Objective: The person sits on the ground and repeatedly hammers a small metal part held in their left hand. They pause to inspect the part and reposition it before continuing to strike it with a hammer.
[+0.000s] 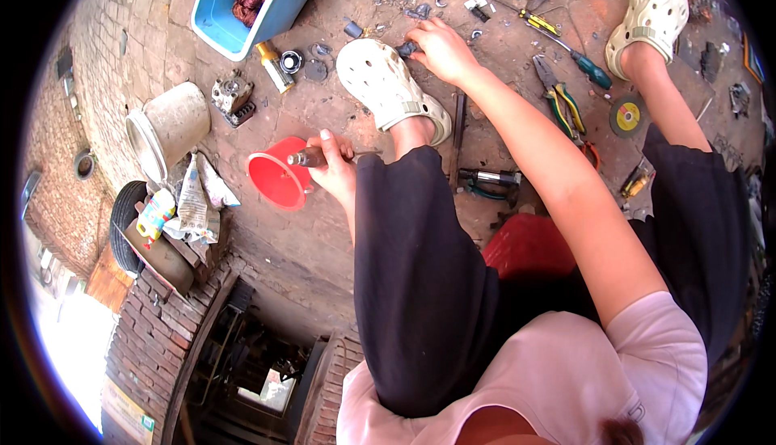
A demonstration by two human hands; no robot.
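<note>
My left hand (333, 172) is closed around a brown-handled screwdriver (305, 156), beside my left shin. Its thin metal shaft points right, and the tip is hidden by my leg. Just behind the handle stands a red plastic bucket (279, 174). Farther off, my right hand (446, 50) is down near the ground by the toe of my cream clog (376, 73). Its fingers pinch a small dark piece (406, 49), too small to make out clearly. Scraps of dark debris (419, 12) lie just beyond that hand.
A blue tub (303, 4) with coiled wire stands at the far left, near a metal part (233, 96) and a whitish bucket (174, 126). Pliers (559, 97), a green-handled screwdriver (590, 69) and a grinding disc (626, 115) lie between my feet. A red seat (529, 247) is under me.
</note>
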